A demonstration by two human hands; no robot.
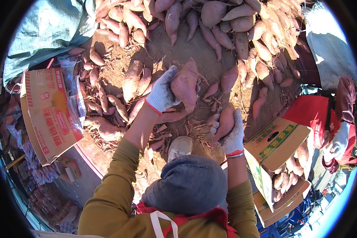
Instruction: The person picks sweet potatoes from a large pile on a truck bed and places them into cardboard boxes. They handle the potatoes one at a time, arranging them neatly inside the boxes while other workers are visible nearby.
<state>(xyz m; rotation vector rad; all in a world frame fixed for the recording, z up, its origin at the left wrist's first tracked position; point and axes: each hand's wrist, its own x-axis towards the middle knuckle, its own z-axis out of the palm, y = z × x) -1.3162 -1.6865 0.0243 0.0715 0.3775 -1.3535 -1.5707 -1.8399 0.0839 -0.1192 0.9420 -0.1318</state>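
My left hand (pixel 163 90), in a white knit glove with a red cuff and soiled fingers, grips a broad, pinkish sweet potato (pixel 185 83) held up over the soil. Lower and to the right, my right hand (pixel 236 134), gloved alike, is closed around a smaller, tapered sweet potato (pixel 226 122). Between and below the hands lie a long sweet potato (pixel 171 117) and broken root scraps (pixel 162 135). Left of my left hand rest a thick, soil-dusted sweet potato (pixel 132 80) and several thin ones.
A large heap of sweet potatoes (pixel 214 15) spans the far side. An open cardboard box (pixel 281 142) with sweet potatoes inside stands at right; another cardboard box (pixel 52 113) stands at left. Beyond the right box shows another person's gloved hand (pixel 340 142). My shoe (pixel 180 147) is below.
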